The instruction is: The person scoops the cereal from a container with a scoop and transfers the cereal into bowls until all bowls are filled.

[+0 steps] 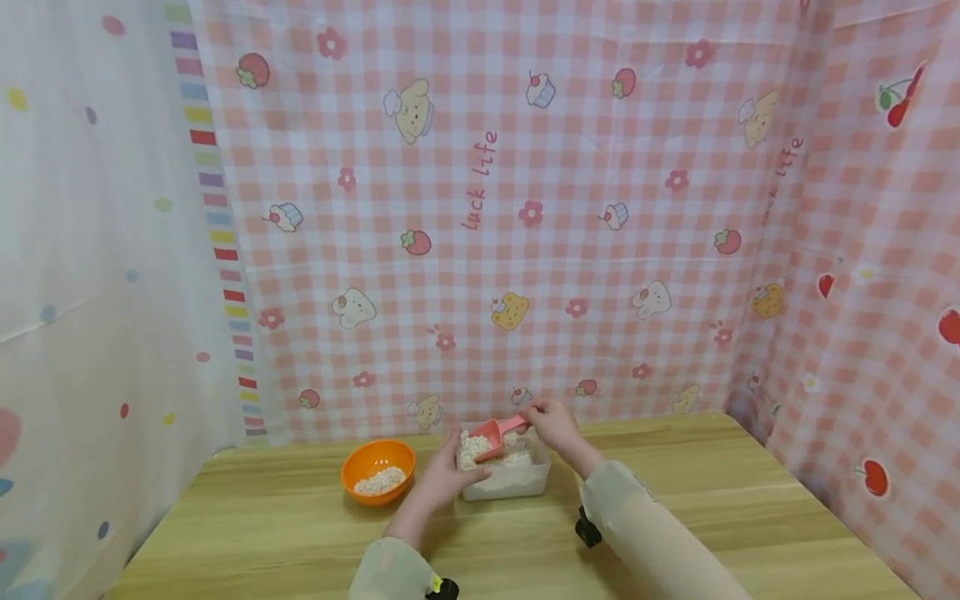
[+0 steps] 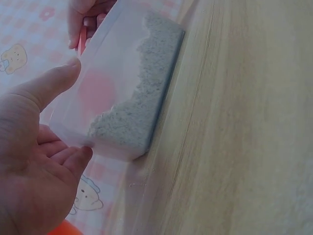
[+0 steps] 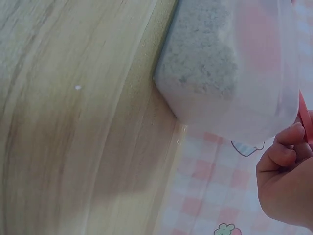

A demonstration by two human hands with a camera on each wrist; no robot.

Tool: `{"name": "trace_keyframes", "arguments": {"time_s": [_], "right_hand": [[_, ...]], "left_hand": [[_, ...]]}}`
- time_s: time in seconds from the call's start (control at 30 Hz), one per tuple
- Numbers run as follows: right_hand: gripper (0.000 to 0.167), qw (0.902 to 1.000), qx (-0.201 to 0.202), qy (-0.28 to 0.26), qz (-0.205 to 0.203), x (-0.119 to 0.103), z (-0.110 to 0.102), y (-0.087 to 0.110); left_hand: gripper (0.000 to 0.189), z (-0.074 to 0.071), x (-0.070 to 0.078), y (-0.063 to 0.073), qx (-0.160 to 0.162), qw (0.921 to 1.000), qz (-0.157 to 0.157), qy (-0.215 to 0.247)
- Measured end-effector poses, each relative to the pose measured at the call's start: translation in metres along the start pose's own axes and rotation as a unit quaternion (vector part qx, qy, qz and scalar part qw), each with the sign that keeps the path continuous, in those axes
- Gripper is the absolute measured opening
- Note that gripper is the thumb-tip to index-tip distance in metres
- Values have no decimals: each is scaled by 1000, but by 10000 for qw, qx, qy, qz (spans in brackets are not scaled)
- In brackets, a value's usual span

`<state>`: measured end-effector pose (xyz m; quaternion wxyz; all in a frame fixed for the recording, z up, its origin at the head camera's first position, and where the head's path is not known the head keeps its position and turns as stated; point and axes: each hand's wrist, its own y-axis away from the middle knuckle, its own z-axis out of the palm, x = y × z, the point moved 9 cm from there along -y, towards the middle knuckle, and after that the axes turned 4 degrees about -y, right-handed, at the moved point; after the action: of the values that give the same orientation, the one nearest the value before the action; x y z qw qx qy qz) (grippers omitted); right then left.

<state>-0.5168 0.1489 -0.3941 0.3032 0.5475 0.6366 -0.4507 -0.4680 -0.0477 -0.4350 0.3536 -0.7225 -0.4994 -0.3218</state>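
Observation:
A translucent plastic container [image 1: 504, 483] of oats [image 1: 517, 454] stands on the table. My left hand [image 1: 444, 473] holds its left end, thumb along the front side and fingers at the end wall; in the left wrist view the same hand [image 2: 39, 147] has its fingertips right at the wall. With my right hand [image 1: 555, 427] I grip the handle of a pink scoop [image 1: 491, 435], whose bowl is tilted down inside the container among the oats. Through the container's wall in the right wrist view, the scoop shows as a pink blur, with the fingers [image 3: 288, 147] curled round its handle.
An orange bowl [image 1: 378, 454] with some oats in it stands to the left of the container. The wooden table [image 1: 675, 500] ends at a pink checked curtain [image 1: 570, 342] close behind the container. A white dotted curtain [image 1: 112, 292] hangs at the left.

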Motion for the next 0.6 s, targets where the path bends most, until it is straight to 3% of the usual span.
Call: {"name": "trace_keyframes", "arguments": {"time_s": [0.3,0.6], "right_hand": [[23,9961,-200,-790,334,16,-2,1],[29,9751,-333,-2006,881,36,-18,6]], "left_hand": [[96,-2,0,0,76,10000,54,21],[95,0,0,1,44,9998,33,207]]}}
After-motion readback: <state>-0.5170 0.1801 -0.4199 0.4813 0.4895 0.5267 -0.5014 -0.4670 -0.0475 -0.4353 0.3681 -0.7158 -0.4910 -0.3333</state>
